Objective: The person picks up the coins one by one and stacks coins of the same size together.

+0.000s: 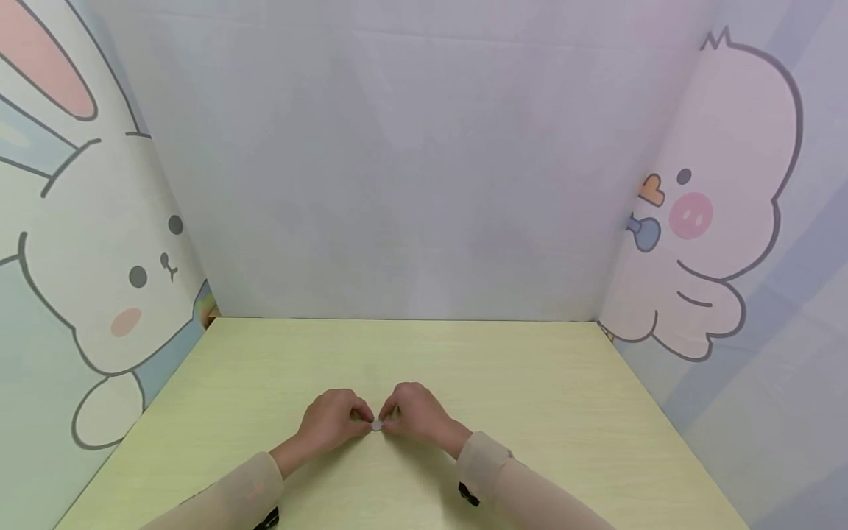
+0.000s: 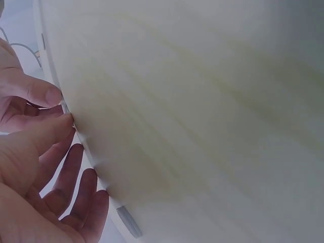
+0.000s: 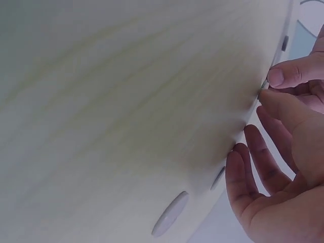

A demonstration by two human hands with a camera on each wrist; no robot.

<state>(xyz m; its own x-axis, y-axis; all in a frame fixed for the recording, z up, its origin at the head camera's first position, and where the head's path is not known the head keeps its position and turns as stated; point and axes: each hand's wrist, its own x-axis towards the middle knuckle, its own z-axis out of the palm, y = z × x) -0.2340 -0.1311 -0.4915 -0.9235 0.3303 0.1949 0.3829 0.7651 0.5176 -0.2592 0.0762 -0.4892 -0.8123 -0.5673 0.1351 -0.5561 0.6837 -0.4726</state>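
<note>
A small pale grey disc point(image 1: 376, 425) shows between my two hands, low over the front half of the pale yellow table point(image 1: 517, 383). My left hand point(image 1: 336, 418) pinches its left edge with thumb and forefinger. From the other side my right hand point(image 1: 412, 414) pinches the right edge, its fingertips close to the left ones. Both wrist views show the thumbs nearly meeting, with the left hand's point(image 2: 30, 172) other fingers loosely bent near the tabletop and the right hand's point(image 3: 283, 167) likewise. Fingertips cover most of the disc in the wrist views.
In the right wrist view, a grey oval piece point(image 3: 170, 213) appears on the table surface, and a thinner one point(image 3: 217, 178) beside the fingers. Another grey piece point(image 2: 129, 221) shows in the left wrist view. A plain curtain point(image 1: 397, 184) hangs behind the table, with printed curtains at both sides.
</note>
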